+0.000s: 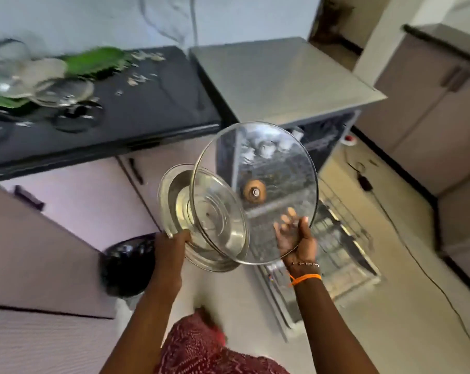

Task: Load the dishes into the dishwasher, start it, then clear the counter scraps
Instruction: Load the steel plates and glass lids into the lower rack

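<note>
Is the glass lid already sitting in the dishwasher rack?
No: the glass lid is up in the air, gripped at its lower rim by the right hand, above the pulled-out dishwasher rack.

A: Walls?
B: Pale wall [93, 20] w/ grey veining behind the dark surface [153, 103]. Pic's blurry there.
A: Furniture?
B: Lilac cabinet doors [74, 211] below it, dark handles. More cabinets [428, 109], beige-grey, on the rt, under a dark top.
A: Floor?
B: Light tile floor [406, 238], glossy. Black cable [422, 268] trails across it. Black bin [126, 265] stands by the lilac doors.
A: Light?
B: Bright, even; source can't tell.
</note>
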The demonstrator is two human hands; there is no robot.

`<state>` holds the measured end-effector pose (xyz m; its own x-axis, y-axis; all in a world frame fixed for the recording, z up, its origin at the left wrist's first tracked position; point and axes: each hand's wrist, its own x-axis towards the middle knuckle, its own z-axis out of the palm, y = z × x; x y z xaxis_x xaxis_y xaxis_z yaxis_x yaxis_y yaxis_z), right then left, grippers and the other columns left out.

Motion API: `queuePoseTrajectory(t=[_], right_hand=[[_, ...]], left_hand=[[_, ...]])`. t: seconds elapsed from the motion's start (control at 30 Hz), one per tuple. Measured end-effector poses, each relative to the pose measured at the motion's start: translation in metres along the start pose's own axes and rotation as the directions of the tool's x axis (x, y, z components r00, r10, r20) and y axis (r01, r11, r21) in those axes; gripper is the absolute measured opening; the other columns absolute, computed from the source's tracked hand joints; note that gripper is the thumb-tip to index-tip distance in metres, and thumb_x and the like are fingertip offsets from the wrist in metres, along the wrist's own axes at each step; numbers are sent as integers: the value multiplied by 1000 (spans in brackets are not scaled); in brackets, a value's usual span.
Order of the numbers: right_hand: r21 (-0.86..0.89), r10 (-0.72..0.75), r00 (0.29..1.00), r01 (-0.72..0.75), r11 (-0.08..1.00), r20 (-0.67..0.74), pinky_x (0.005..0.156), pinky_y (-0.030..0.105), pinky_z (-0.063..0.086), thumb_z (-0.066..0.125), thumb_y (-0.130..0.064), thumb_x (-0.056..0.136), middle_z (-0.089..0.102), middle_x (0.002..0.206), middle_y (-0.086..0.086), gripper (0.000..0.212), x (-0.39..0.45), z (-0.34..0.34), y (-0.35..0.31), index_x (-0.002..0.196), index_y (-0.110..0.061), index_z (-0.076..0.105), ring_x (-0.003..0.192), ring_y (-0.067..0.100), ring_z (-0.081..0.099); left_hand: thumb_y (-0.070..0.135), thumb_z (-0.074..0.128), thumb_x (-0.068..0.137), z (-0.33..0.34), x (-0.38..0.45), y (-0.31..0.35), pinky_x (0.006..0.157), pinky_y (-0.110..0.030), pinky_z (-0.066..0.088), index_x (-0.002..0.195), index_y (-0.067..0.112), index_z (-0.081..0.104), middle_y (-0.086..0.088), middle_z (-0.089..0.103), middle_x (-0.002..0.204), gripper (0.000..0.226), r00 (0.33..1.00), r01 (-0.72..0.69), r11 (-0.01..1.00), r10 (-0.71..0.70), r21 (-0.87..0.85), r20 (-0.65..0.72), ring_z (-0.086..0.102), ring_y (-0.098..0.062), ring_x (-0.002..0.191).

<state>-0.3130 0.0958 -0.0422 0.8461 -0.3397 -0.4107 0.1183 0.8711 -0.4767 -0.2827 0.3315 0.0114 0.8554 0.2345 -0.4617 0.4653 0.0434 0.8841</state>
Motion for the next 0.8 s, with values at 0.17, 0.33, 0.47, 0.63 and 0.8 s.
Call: queuePoseTrajectory(t=[0.17, 0.33, 0.47, 0.63, 0.8], right_hand=[[-236, -133, 978, 94, 967, -159, 63, 26, 59, 53, -37, 80, 69, 63, -3, 33, -5, -78, -93, 72, -16, 77, 54, 7, 64], [-466, -186, 913, -5, 885, -363, 62, 23, 58, 33, -26, 100, 67, 60, -7, 49, 6, -130, -152, 76, -15, 75, 54, 6, 58], [-572, -273, 837, -56, 819, -473, 61, 20, 57, 40, -14, 97, 66, 70, -3, 21, 16, -162, -179, 92, -15, 61, 68, 13, 50], [-707, -291, 801, -216, 673, -523, 57, 10, 52, 42, -4, 96, 53, 90, -5, 24, 43, -190, -196, 90, -26, 50, 81, 9, 51], [-877, -329, 829, -343, 338, -451, 76, 32, 48, 48, -1, 91, 49, 106, 11, 27, 102, -216, -209, 92, -28, 44, 95, 21, 49]], left_hand=[[-7, 51, 73, 81, 7, -35, 44, -20, 39, 66, 15, 57, 2, 56, 49, 24, 983, 73, 980, -101, 183, 154, 51, -15, 49], [2, 53, 76, 156, 17, -70, 54, -22, 39, 88, 13, 59, -2, 56, 68, 18, 946, 168, 931, -244, 323, 212, 50, -16, 60], [9, 55, 62, 193, 5, -89, 65, -28, 40, 97, 9, 60, -3, 56, 70, 35, 911, 276, 895, -360, 350, 201, 52, -24, 69], [19, 46, 47, 214, -7, -106, 69, -32, 40, 91, 11, 61, -3, 56, 65, 47, 903, 297, 845, -400, 445, 155, 53, -24, 70], [7, 57, 72, 237, -8, -129, 79, -38, 49, 103, 9, 59, -7, 60, 80, 32, 910, 320, 789, -409, 524, 61, 58, -28, 78]])
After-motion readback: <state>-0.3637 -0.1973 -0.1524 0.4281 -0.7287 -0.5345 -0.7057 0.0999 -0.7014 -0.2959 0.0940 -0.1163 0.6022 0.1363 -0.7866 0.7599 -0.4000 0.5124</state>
